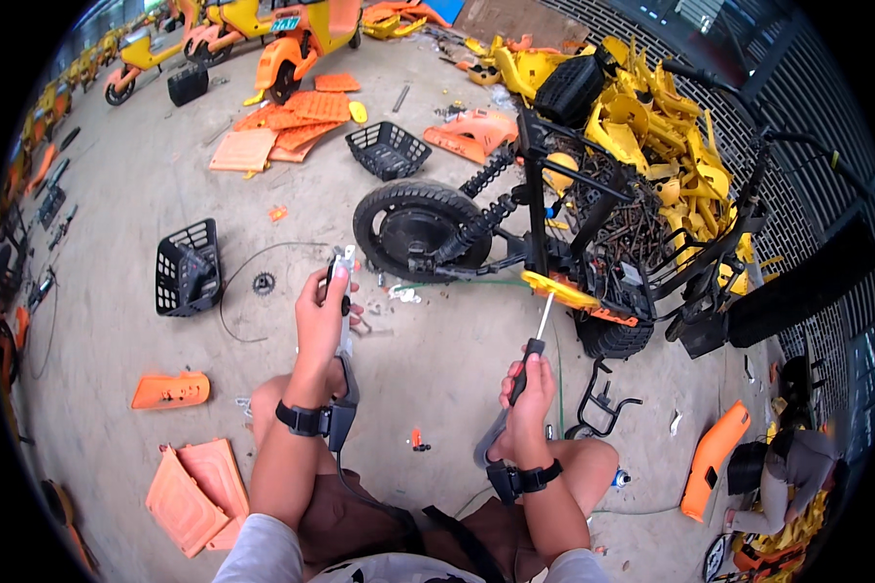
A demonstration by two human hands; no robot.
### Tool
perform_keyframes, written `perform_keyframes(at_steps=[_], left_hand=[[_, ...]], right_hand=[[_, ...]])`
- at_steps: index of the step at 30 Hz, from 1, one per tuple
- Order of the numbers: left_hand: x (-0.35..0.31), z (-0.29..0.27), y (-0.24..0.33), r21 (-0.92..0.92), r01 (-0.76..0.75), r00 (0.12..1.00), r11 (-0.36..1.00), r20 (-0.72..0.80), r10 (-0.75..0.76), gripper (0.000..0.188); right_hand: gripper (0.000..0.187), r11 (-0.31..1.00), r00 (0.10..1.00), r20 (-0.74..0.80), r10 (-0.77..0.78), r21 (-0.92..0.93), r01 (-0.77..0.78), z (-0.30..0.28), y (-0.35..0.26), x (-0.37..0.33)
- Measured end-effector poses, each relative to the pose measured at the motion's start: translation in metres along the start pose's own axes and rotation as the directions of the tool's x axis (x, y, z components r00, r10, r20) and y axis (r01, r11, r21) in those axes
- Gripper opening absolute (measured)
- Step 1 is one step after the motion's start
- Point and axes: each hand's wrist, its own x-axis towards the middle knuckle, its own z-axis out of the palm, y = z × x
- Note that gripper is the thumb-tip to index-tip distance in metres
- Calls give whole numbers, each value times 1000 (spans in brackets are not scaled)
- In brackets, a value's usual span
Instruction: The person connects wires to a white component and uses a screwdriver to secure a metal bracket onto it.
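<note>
My right hand (530, 396) is wrapped round the dark handle of a screwdriver (544, 318). Its bright shaft points up to a yellow plastic piece (560, 290) on a stripped black scooter frame (535, 209); whether the tip touches cannot be told. Raised left of the frame, my left hand (319, 309) is closed on a hand tool (348, 257) with a silvery head and dark handle, its exact kind unclear. Beyond that hand the rear wheel (408, 231) lies low on the floor, still joined to the frame by black shock absorbers (486, 222).
Black baskets (190, 267) and orange panels (199, 491) lie around me. Yellow covers (642, 126) are heaped behind the frame, beside many dark metal parts (617, 228). A small black metal stand (603, 400) sits near my right knee. Another person (787, 476) bends at the far right.
</note>
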Motion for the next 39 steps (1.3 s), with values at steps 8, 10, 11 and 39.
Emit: perform_keyframes(at_steps=[8,10,11,39], left_hand=[[-2,2,2,-14,-15,999,1000,43,16,39],[-5,3,-3,-36,11,999,999,51,-9,39],[-5,4,-3,-24,10,998,1000,57,-8,39],[-41,43,-9,705,-318,888,633,456,-62,59]], right_hand=[[27,998,994,94,-55,-32,58,-4,-12,-20],[27,999,999,19,38,29,-38,-11,-6,-19],[27,994,996,-6,89,68,-89,-13,-3,-17],[34,967,980,94,177,171,-191,-33,-5,-7]])
